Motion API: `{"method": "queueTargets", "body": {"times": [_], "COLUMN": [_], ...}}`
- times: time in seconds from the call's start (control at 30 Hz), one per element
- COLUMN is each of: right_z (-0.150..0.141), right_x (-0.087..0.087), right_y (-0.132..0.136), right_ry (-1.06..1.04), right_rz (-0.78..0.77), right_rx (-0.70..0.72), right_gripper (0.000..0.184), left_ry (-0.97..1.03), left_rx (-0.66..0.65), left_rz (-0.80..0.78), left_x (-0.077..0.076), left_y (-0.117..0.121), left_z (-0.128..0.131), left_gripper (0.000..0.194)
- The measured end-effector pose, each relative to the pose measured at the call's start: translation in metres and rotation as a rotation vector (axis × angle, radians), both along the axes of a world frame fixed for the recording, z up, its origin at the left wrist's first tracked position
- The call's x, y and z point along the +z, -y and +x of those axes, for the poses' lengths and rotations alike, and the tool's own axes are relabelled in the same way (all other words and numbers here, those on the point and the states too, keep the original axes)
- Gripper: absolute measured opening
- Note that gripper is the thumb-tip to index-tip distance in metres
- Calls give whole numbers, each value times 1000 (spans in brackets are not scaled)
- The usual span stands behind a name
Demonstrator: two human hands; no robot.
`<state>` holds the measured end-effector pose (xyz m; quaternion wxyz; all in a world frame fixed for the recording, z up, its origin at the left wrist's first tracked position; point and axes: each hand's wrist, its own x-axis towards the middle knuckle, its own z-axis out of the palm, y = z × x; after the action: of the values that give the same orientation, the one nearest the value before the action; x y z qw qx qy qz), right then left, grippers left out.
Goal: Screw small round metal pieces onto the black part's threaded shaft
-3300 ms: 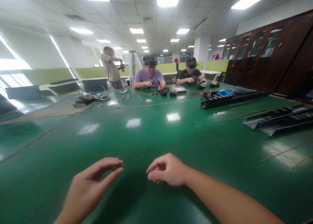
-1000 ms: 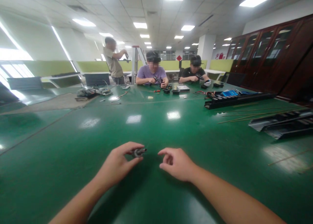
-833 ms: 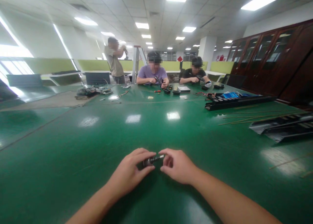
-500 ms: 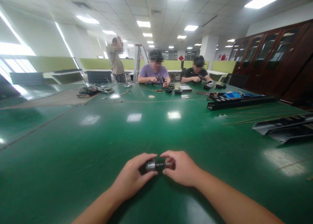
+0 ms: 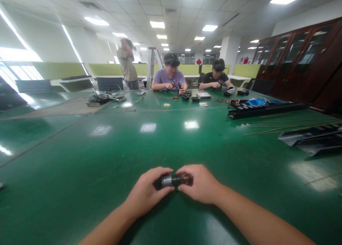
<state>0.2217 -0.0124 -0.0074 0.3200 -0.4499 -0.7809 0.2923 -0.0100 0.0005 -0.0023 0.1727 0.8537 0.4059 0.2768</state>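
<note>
A small metal cylinder with a dark shaft [image 5: 171, 180] lies level between my two hands, just above the green table [image 5: 171, 141]. My left hand [image 5: 148, 193] pinches its silver end with thumb and fingers curled round it. My right hand [image 5: 200, 183] is closed on the dark shaft end, fingertips touching the part. Both forearms reach in from the bottom edge. The part's middle is partly hidden by my fingers.
Two seated people [image 5: 171, 79] work with small parts at the table's far side, and a third person [image 5: 127, 65] stands behind at the left. Long black trays [image 5: 264, 109] and thin rods [image 5: 283, 128] lie at the right. Dark wooden cabinets [image 5: 299, 59] line the right wall.
My left hand picked up the small metal part and brought it to the centre. My right hand closed on its other end. Since half a second ago the hands have hardly moved.
</note>
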Motion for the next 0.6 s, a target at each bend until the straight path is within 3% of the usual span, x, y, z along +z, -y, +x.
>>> {"method": "queueTargets", "body": {"times": [0.6], "right_z": [-1], "right_x": [0], "right_y": [1], "right_ry": [13], "right_rz": [153], "right_rx": [11], "right_gripper": [26], "left_ry": [11], "left_rx": [-30], "left_rz": [68], "left_x": [-1], "left_y": [0], "left_z": [0], "left_gripper": [38]}}
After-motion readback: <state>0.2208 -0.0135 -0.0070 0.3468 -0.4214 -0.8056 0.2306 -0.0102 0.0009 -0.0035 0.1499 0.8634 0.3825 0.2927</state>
